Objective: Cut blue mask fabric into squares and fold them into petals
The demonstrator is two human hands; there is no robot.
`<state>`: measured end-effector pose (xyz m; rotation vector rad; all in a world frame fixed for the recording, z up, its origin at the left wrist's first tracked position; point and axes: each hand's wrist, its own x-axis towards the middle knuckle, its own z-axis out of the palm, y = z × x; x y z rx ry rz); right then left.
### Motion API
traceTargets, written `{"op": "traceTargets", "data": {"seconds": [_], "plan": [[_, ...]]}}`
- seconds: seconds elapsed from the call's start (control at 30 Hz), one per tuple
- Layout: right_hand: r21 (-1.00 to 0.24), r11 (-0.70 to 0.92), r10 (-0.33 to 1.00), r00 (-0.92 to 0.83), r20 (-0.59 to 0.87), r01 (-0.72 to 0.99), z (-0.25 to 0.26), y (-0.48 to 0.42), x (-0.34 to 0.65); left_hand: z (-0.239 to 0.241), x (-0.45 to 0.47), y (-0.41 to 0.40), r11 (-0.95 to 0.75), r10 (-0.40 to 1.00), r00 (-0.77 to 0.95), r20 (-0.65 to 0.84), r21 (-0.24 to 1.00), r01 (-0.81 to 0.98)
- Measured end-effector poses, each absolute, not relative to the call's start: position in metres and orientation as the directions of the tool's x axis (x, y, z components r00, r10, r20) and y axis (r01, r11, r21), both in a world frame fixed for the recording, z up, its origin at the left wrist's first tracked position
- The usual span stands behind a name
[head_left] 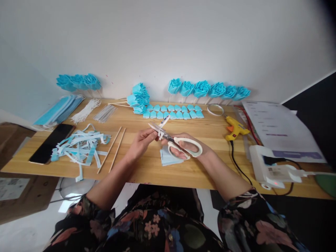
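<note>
"Fingers (150,133) on both your hands are curling inward, neither set spreading wide. What are they hovering over?"

"Your wooden table (210,134), running along the wall (168,42). Printed sheets (283,122) are lying at its far right."

"And beside those?"

"Leaning against the wall, six blue handmade roses (202,88) are standing in a row. Over at the back left, a stack of blue face masks (56,110) is resting near a tangled heap of pale blue and white strips (88,145)."

"What is flanking that heap?"

"On its left, your black smartphone (51,145) is lying flat. Well to the right of your hands, a yellow hot-glue gun (236,128) is trailing its black cord."

"Which tool are you holding?"

"Your right hand (187,144) is closing around the cream-handled scissors (171,140), its digits threading the loops. Above the table's middle, the blades are pointing toward your left hand (141,140); how far they are parting, we cannot tell."

"Anything smaller?"

"Below the scissors, pale blue squares (170,159) are lying in a pile; farther back, blue petals (173,113) are forming two rows. Smallest of all, a white scrap (160,133) is sitting at the blades, your left fingertips pinching close beside it; whether they are gripping it, we cannot tell."
</note>
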<state>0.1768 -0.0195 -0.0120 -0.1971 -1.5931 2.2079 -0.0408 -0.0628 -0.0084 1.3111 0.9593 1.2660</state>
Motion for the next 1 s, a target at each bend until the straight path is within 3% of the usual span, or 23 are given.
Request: {"op": "traceTargets", "data": {"seconds": [0.17, 0.4, 0.6, 1.0], "plan": [[-0.973, -0.23, 0.355, -0.934, -0.05, -0.036, -0.003, -0.024, 0.174, -0.006, -0.04, -0.06, -0.072, 0.997, 0.007, 0.074, 0.981, -0.179], [-0.953, -0.157, 0.429, -0.888, 0.169, -0.257, 0.006, -0.017, 0.18, -0.005, -0.042, -0.053, -0.128, 0.992, -0.064, 0.112, 0.91, -0.395], [-0.976, -0.063, 0.357, -0.918, 0.174, -0.21, 0.002, -0.019, 0.176, -0.006, -0.042, -0.051, -0.07, 0.997, -0.013, 0.073, 0.866, -0.495], [-0.97, -0.131, 0.381, -0.914, 0.14, -0.203, -0.001, -0.021, 0.174, -0.011, -0.036, -0.055, -0.077, 0.993, 0.057, 0.106, 0.92, -0.384]]}}
